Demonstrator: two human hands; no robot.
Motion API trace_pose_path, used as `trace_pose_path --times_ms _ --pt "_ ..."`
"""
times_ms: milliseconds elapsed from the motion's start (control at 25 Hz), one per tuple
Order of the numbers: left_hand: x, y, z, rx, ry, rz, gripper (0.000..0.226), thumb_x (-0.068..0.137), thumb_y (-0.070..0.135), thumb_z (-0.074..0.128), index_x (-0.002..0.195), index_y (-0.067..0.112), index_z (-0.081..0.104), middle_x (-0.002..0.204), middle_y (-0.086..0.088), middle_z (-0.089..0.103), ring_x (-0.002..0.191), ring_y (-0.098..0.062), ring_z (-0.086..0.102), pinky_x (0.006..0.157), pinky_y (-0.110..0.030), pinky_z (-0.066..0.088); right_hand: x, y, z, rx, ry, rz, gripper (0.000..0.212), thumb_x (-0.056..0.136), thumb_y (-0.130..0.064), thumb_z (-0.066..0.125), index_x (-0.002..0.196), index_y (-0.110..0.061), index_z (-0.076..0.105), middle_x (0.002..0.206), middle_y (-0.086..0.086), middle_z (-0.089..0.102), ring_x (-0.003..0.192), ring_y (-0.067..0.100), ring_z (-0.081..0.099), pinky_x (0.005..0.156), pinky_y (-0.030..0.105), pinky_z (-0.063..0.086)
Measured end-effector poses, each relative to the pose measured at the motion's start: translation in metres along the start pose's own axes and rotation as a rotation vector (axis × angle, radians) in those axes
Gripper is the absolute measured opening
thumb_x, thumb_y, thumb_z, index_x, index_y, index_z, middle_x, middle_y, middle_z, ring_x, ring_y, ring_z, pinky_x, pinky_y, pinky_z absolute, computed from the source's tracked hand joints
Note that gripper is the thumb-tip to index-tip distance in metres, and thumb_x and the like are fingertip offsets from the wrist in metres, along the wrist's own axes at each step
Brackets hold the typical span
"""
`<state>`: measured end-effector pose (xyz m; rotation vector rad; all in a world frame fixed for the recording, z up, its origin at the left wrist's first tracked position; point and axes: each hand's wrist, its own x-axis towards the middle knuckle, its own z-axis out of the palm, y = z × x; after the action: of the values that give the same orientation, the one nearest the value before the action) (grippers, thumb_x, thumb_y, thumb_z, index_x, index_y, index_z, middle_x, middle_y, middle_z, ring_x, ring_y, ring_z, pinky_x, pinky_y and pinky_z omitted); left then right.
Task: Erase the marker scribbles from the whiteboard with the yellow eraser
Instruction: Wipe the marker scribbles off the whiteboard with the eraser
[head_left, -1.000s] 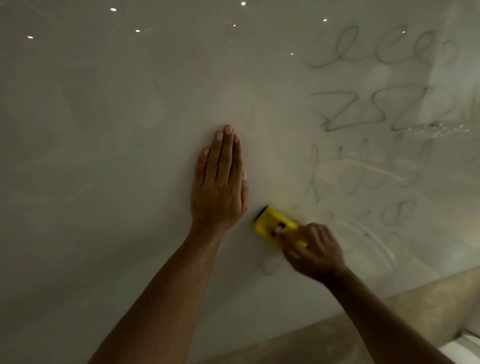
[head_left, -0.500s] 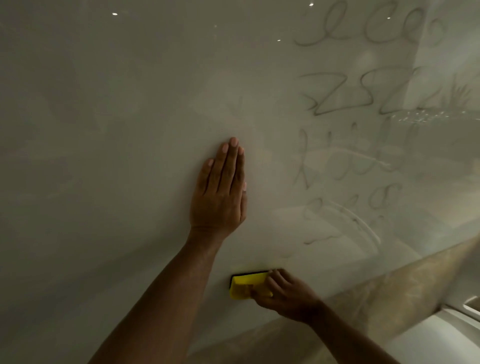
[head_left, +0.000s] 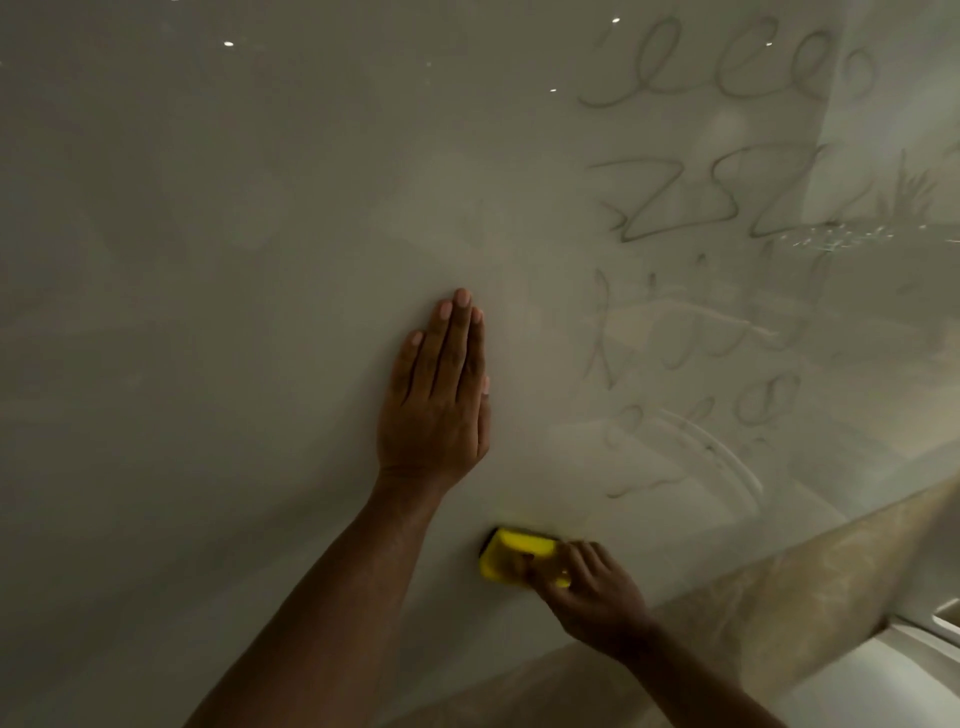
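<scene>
A glossy whiteboard (head_left: 234, 260) fills most of the view. Grey marker scribbles (head_left: 691, 208) run in rows of loops and zigzags down its right part, the lower rows smeared. My left hand (head_left: 439, 400) lies flat on the board near the middle, fingers together and pointing up, holding nothing. My right hand (head_left: 592, 597) grips the yellow eraser (head_left: 511, 558) and presses it on the board near the bottom edge, below my left hand. My fingers cover the eraser's right end.
Below the board's lower edge runs a beige marbled band (head_left: 779, 587). A white rounded object (head_left: 893, 680) sits at the bottom right corner. Ceiling light reflections dot the top of the board.
My right hand has carried the eraser down and to the left, from beside my left wrist to the board's bottom edge. My left hand has stayed flat on the board.
</scene>
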<state>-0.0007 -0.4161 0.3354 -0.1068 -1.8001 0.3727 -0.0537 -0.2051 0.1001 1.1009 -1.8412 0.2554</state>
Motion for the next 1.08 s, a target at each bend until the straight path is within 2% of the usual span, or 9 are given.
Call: trace_pose_path --times_ms 80,160,280,480,560,720,840,960,1080 --pt "0.0 0.0 0.0 0.003 0.004 -0.007 0.066 0.107 0.025 0.038 0.166 0.001 0.021 0.176 -0.013 0.013 0.164 -0.026 0.012 0.133 -0.042 0.011 0.0 0.022 -0.005 -0.112 -0.043 -0.291 0.049 0.093 -0.012 0.061 0.139 -0.028 0.055 0.097 0.018 0.063 0.084 0.034 0.061 0.078 0.044 0.05" --pt "-0.001 0.0 0.0 0.0 0.008 -0.008 0.066 0.107 0.025 0.039 0.166 0.001 0.022 0.176 -0.013 0.014 0.164 -0.026 0.013 0.133 -0.042 0.01 0.013 0.049 -0.017 -0.193 0.021 -0.322 0.057 0.087 -0.018 0.073 0.141 -0.03 0.056 0.097 0.02 0.066 0.085 0.034 0.062 0.075 0.043 0.053" --pt "0.0 0.001 -0.001 -0.01 -0.011 -0.006 0.067 0.106 0.025 0.04 0.166 0.0 0.023 0.175 -0.014 0.015 0.164 -0.027 0.015 0.133 -0.042 0.01 0.062 0.093 -0.055 -0.197 0.266 0.023 0.079 0.087 -0.023 0.075 0.157 -0.031 0.039 0.098 0.019 0.06 0.077 0.037 0.059 0.066 0.043 0.046" --pt "0.001 -0.001 -0.003 -0.012 -0.035 0.008 0.068 0.105 0.025 0.041 0.165 0.0 0.024 0.175 -0.015 0.019 0.164 -0.027 0.015 0.133 -0.042 0.009 0.188 0.131 -0.109 -0.082 0.564 0.317 0.063 0.1 -0.029 0.064 0.158 -0.028 0.04 0.102 0.017 0.05 0.089 0.034 0.051 0.079 0.043 0.043" --pt "0.002 -0.002 -0.004 -0.01 -0.03 0.01 0.067 0.105 0.025 0.04 0.165 0.0 0.024 0.174 -0.015 0.021 0.163 -0.027 0.016 0.133 -0.041 0.008 0.202 0.118 -0.107 -0.018 0.57 0.323 0.064 0.1 -0.028 0.064 0.159 -0.026 0.038 0.103 0.017 0.049 0.091 0.034 0.051 0.081 0.042 0.043" --pt "0.002 -0.001 -0.004 -0.011 -0.027 0.005 0.066 0.107 0.025 0.039 0.165 -0.001 0.023 0.174 -0.016 0.022 0.163 -0.029 0.019 0.133 -0.041 0.009 0.138 0.095 -0.079 -0.076 0.369 -0.047 0.079 0.091 -0.019 0.074 0.16 -0.029 0.036 0.106 0.02 0.052 0.077 0.038 0.055 0.068 0.045 0.046" --pt "0.004 0.001 -0.003 0.005 -0.036 -0.002 0.064 0.109 0.027 0.037 0.166 0.0 0.022 0.175 -0.015 0.017 0.163 -0.028 0.016 0.133 -0.041 0.008 0.106 0.1 -0.067 -0.17 0.262 -0.159 0.08 0.084 -0.018 0.081 0.154 -0.032 0.046 0.109 0.018 0.056 0.076 0.034 0.056 0.068 0.042 0.045" --pt "0.008 0.003 -0.003 0.012 -0.037 -0.007 0.064 0.109 0.027 0.038 0.165 -0.001 0.024 0.176 -0.015 0.015 0.163 -0.029 0.016 0.133 -0.041 0.007 0.129 0.102 -0.074 -0.148 0.33 -0.076 0.075 0.088 -0.023 0.075 0.155 -0.034 0.045 0.11 0.017 0.056 0.079 0.036 0.058 0.069 0.042 0.044" --pt "0.016 0.004 -0.005 0.005 -0.044 -0.007 0.065 0.109 0.029 0.04 0.165 -0.001 0.025 0.176 -0.016 0.015 0.163 -0.029 0.015 0.133 -0.041 0.006 0.188 0.11 -0.104 -0.098 0.515 0.179 0.067 0.095 -0.029 0.065 0.158 -0.032 0.04 0.104 0.013 0.051 0.085 0.035 0.054 0.072 0.042 0.041"
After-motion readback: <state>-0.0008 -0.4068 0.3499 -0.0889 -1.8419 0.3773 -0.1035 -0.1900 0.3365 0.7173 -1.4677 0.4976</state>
